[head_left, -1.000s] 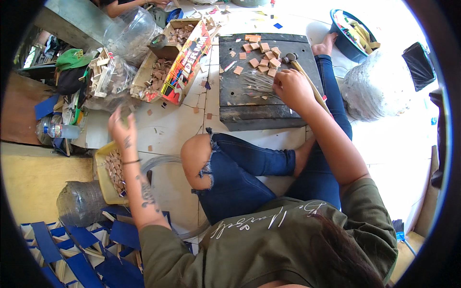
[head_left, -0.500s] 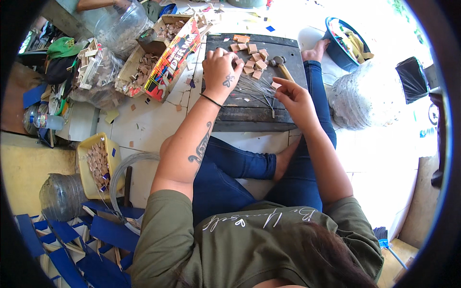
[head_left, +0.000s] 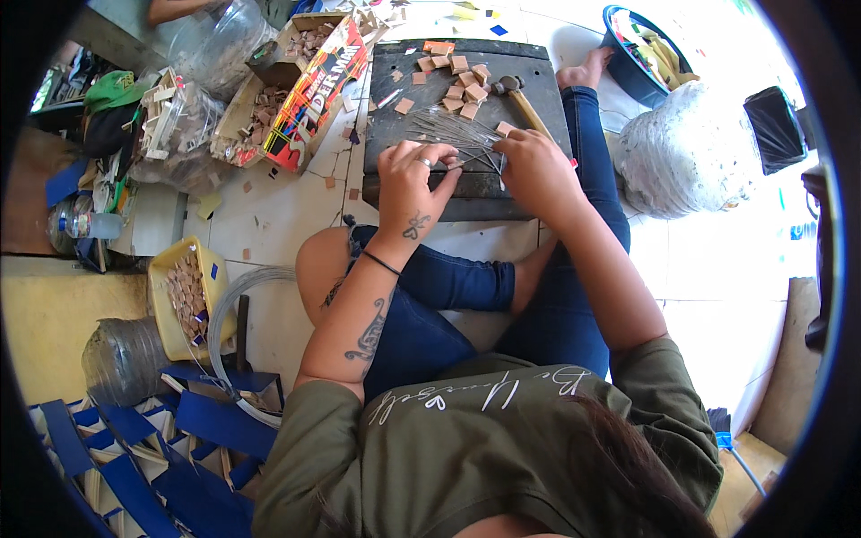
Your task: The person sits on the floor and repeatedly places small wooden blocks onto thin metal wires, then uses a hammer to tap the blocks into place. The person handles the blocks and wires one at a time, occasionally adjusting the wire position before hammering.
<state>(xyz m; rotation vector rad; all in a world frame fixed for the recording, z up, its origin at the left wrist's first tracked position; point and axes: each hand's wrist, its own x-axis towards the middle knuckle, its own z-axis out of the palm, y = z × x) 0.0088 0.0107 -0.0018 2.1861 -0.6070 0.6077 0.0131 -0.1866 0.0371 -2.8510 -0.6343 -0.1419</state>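
My left hand [head_left: 414,184], with a ring on one finger, hovers low over the near left part of a dark board [head_left: 404,90]. Its thumb and fingertips are pinched together, and whatever lies between them is too small to make out. Facing it, my right hand [head_left: 540,172] has its fingers curled at the near ends of a loose bundle of thin metal wires [head_left: 448,130]. Its grip is partly hidden. One small wooden block [head_left: 505,129] lies just beyond the right fingers, beside a hammer [head_left: 525,103]. Several more wooden blocks [head_left: 459,65] sit farther up the board.
Left of the board stands a printed box [head_left: 300,125] of wooden pieces. A yellow tub [head_left: 220,273] of blocks, a wire coil [head_left: 220,314] and blue panels [head_left: 215,421] are nearer. To the right are a blue basin [head_left: 632,67] and a wrapped bundle [head_left: 686,152].
My left hand has drawn back toward me from beside the blocks to the near edge of the wires. My right hand has moved inward, onto the wires. The view has shifted slightly.
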